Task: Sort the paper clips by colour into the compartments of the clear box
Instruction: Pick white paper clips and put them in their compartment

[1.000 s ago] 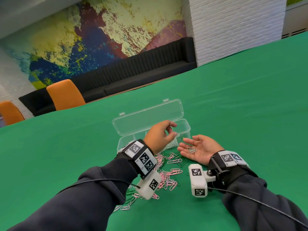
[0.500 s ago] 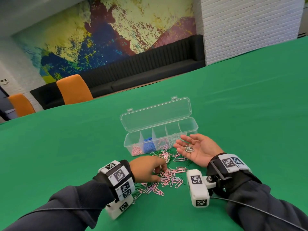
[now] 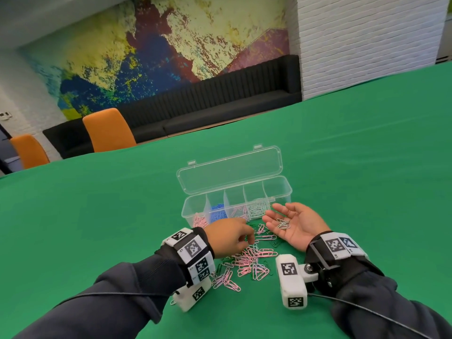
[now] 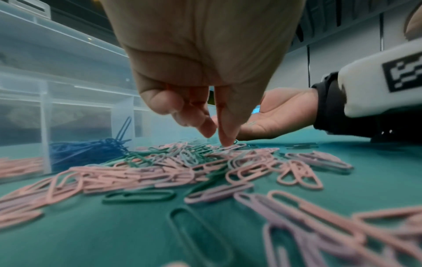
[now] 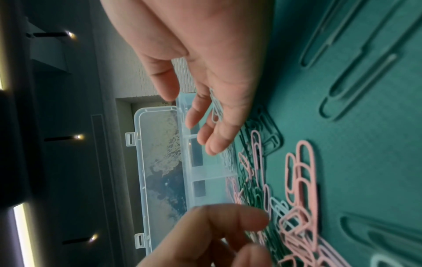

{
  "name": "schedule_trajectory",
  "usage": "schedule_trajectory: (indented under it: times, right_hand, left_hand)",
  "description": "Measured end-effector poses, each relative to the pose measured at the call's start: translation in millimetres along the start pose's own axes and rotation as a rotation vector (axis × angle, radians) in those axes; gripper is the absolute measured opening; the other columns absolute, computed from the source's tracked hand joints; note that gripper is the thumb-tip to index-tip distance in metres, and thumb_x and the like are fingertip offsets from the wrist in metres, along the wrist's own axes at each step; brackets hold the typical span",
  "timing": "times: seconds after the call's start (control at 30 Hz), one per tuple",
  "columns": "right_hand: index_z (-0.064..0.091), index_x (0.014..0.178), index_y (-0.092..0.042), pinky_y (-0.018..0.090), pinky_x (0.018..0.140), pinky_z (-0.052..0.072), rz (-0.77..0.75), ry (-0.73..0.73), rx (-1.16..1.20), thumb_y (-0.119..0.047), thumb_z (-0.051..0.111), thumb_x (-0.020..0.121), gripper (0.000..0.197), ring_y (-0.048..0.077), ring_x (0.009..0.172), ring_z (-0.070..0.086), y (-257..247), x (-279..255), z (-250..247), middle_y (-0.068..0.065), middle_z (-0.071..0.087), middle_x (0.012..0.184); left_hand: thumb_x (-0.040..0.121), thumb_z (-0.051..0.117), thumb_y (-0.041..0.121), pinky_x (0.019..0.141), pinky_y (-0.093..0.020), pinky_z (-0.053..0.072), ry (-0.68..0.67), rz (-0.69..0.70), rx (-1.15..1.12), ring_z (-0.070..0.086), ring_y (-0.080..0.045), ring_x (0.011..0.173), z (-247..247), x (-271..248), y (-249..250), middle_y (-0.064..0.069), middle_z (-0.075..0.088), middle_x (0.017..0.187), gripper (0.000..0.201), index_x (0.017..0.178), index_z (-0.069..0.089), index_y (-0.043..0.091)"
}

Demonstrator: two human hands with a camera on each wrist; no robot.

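The clear box point(image 3: 281, 189) stands open, its lid tipped back. Its compartments hold pink, blue point(image 4: 86, 151), pink and white clips; the rightmost looks empty. In front of it lies a loose pile of pink, green and white paper clips point(image 3: 249, 263). My left hand point(image 3: 245, 237) reaches down into the pile's far edge, and one fingertip point(image 4: 226, 140) touches a clip there. I see nothing pinched between the fingers. My right hand point(image 3: 281, 216) rests palm up beside the box, with a few white clips point(image 3: 283, 223) lying loose on the palm.
The green table top point(image 3: 367, 167) stretches far around the box. Orange chairs point(image 3: 107, 130) and a black bench stand beyond the far table edge. Stray green clips point(image 5: 356, 72) lie flat on the cloth near my right wrist.
My left hand came back from over the box and dropped to the pile of clips. The right hand stayed palm up with the white clips on it.
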State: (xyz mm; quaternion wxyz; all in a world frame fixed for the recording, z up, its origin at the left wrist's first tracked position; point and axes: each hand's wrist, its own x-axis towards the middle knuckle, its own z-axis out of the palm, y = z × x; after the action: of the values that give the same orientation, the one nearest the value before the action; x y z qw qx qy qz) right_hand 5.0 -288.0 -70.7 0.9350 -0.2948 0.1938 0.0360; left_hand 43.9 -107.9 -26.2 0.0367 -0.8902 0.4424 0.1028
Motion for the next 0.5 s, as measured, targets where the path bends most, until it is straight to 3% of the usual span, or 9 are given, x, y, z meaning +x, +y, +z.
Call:
schedule_trajectory:
  times: [0.23, 0.5]
  right_hand:
    - [0.055, 0.089, -0.004, 0.041, 0.085, 0.044, -0.153, 0.116, 0.179, -0.03, 0.033, 0.099, 0.035, 0.031, 0.088, 0.058, -8, 0, -6, 0.017, 0.058, 0.094]
    - [0.055, 0.088, -0.003, 0.041, 0.091, 0.042, -0.124, 0.114, 0.119, -0.03, 0.033, 0.1, 0.037, 0.031, 0.087, 0.058, -6, -3, -3, 0.018, 0.058, 0.092]
  left_hand:
    - [0.091, 0.057, 0.02, 0.075, -0.022, 0.041, -0.066, -0.034, -0.037, 0.048, -0.011, 0.081, 3, 17, -1, -0.005, 0.06, 0.105, 0.014, 0.101, 0.061, 0.011]
    - [0.088, 0.064, 0.02, 0.077, -0.021, 0.048, -0.144, -0.099, -0.215, 0.056, -0.008, 0.079, 5, 27, 1, -0.006, 0.068, 0.097, 0.016, 0.098, 0.064, 0.008]
